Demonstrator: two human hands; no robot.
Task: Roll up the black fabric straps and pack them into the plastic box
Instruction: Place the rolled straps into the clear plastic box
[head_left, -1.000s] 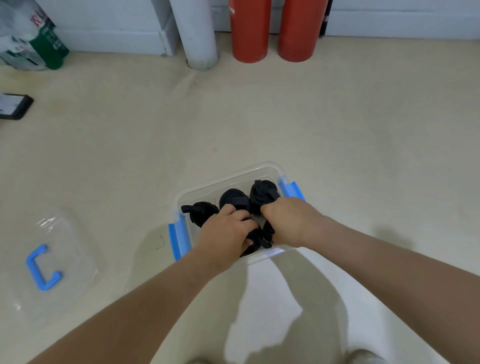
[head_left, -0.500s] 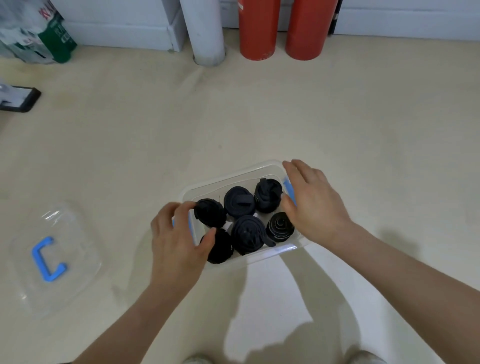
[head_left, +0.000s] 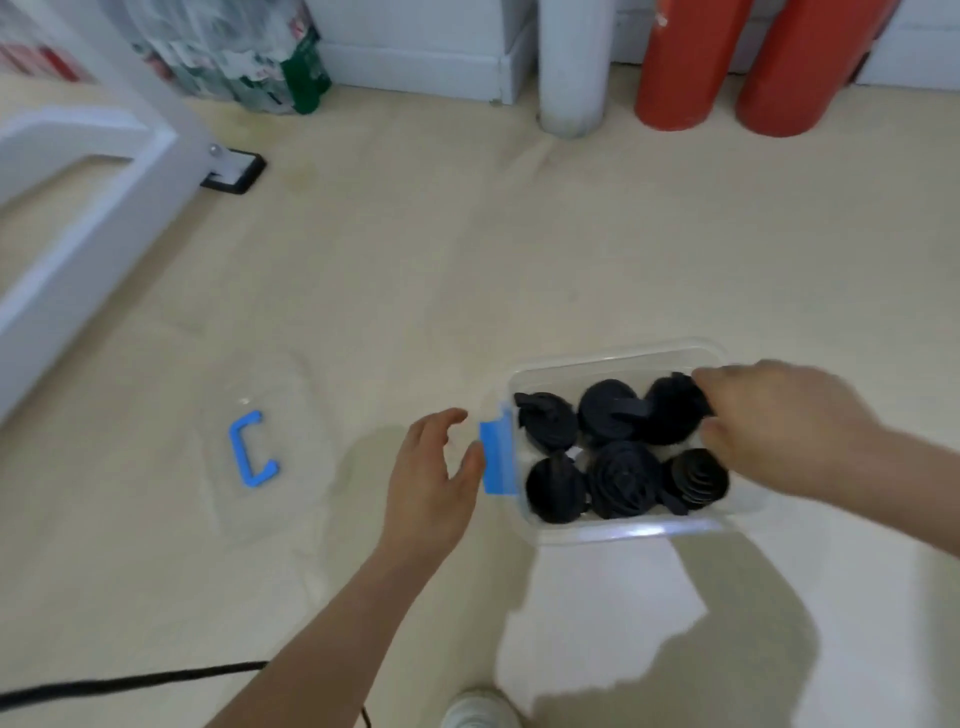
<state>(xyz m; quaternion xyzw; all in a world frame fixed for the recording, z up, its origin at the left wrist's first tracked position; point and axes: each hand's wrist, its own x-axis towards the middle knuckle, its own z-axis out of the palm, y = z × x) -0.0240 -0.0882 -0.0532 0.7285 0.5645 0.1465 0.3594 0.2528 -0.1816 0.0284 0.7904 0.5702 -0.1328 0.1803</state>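
six rolled straps (head_left: 618, 452) fill plastic box (head_left: 623, 531) | left hand (head_left: 431, 483) loose-fingered beside blue latch (head_left: 496, 462) | right hand (head_left: 779, 426) at far-right corner, seemingly steadying, grip unclear

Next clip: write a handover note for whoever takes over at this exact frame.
Left hand: open, beside the blue latch of the plastic box, holding nothing.
Right hand: at the box's right end, over the back-right roll; grip blurred.
Done: six rolled straps in the box.
Left: lid lies on the floor left of the box; black cord at lower left, maybe a strap.
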